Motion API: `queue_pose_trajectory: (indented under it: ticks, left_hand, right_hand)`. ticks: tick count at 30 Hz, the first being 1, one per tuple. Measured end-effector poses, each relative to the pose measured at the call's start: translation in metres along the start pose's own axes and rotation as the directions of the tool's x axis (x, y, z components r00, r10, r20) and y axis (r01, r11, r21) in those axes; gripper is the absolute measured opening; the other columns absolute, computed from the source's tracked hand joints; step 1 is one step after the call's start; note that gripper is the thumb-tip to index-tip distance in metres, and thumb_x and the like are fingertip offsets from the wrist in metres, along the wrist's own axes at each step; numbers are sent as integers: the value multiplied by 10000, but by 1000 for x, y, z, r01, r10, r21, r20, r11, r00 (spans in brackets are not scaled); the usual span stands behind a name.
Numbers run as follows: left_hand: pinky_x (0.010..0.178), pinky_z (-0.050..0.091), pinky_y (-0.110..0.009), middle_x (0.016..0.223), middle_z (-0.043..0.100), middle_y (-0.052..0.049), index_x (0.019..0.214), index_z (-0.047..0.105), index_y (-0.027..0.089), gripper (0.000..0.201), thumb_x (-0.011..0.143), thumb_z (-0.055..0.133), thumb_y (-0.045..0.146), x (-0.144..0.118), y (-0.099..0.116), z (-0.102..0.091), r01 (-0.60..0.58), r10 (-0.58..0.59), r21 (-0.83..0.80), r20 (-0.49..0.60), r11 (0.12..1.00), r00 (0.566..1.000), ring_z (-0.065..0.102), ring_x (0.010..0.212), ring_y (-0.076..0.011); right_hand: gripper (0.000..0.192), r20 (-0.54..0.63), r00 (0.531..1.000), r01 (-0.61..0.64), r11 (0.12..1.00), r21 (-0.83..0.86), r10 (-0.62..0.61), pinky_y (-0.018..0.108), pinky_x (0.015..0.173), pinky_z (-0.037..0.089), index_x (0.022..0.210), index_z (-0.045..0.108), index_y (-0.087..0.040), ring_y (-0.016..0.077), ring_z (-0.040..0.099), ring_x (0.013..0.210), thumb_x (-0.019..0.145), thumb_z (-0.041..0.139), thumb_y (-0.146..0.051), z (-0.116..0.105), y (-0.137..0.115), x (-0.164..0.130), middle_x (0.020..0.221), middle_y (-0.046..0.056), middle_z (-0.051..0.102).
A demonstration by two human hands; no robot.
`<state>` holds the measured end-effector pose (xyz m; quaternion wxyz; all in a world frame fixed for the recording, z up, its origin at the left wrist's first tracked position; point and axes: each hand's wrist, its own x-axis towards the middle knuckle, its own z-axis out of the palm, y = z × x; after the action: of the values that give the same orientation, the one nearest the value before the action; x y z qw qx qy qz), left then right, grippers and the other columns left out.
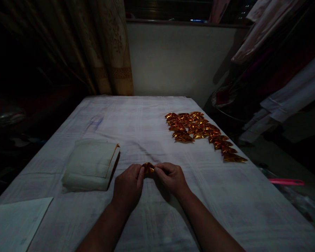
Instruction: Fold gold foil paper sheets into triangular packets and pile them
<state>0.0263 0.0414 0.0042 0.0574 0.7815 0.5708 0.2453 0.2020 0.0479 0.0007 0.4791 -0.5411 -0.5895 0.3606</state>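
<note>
A small piece of gold foil paper (pixel 148 168) is pinched between both hands low over the table's middle. My left hand (pixel 128 185) grips its left side and my right hand (pixel 171 177) its right side, fingertips almost meeting. A stack of pale paper sheets (pixel 90 164) with gold edges lies just left of my left hand. Further back on the right, several folded gold foil pieces (pixel 199 131) lie spread in a band running toward the table's right edge.
The table carries a white cloth (pixel 136 119). A loose white sheet (pixel 14 224) lies at the front left corner. A curtain (pixel 112 49) hangs behind, clothes (pixel 278 70) hang at the right, and a pink object (pixel 286 182) lies beyond the right edge.
</note>
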Motion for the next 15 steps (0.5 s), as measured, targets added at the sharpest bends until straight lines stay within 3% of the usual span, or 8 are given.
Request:
queue_pose_trajectory:
  ticks: [5, 8, 15]
  left_hand:
    - [624, 434, -278, 792, 695, -27, 854, 646, 198, 372, 1044, 343, 301, 2, -2, 1, 13, -13, 6, -36, 1000, 999, 656, 695, -173]
    - [634, 435, -276, 783, 687, -13, 860, 638, 202, 366, 1049, 342, 306, 1, -1, 2, -19, 19, -16, -34, 1000, 999, 661, 697, -167]
    - [618, 423, -269, 769, 681, -4, 843, 625, 208, 366, 1054, 344, 309, 1, -1, 2, -15, 13, -24, -67, 1000, 998, 655, 678, -160]
  right_hand:
    - [213, 0, 998, 62, 998, 12, -62, 272, 597, 545, 707, 776, -197, 193, 699, 610, 797, 635, -328, 1, -1, -1, 665, 47, 754]
    - [210, -60, 996, 63, 998, 3, -62, 264, 590, 535, 674, 762, -195, 183, 684, 594, 779, 624, -314, 0, -1, 1, 653, 44, 746]
    - [227, -58, 998, 41, 999, 23, -40, 265, 562, 529, 669, 744, -195, 180, 671, 565, 792, 619, -339, 0, 2, 2, 629, 36, 735]
